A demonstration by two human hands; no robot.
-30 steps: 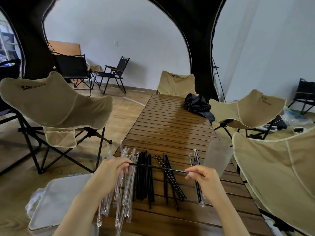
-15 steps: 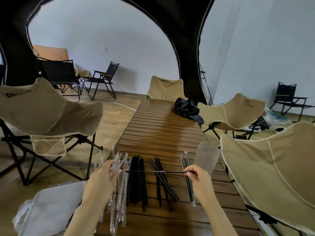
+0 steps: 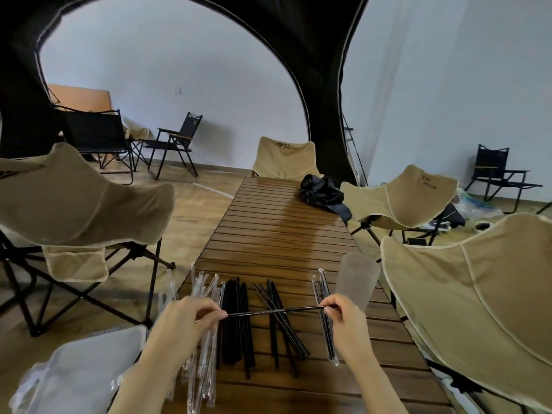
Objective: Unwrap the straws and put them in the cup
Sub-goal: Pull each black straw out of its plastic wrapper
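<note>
Straw crosses my view's lower centre, ends pinched by left fingers and right fingers; left was off it before.

Left hand and right hand — bare, with slender bare forearms.

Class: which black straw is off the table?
The straw held crosswise in the air, pinched at its ends by the left hand and right hand; the others lie on the table.
</note>
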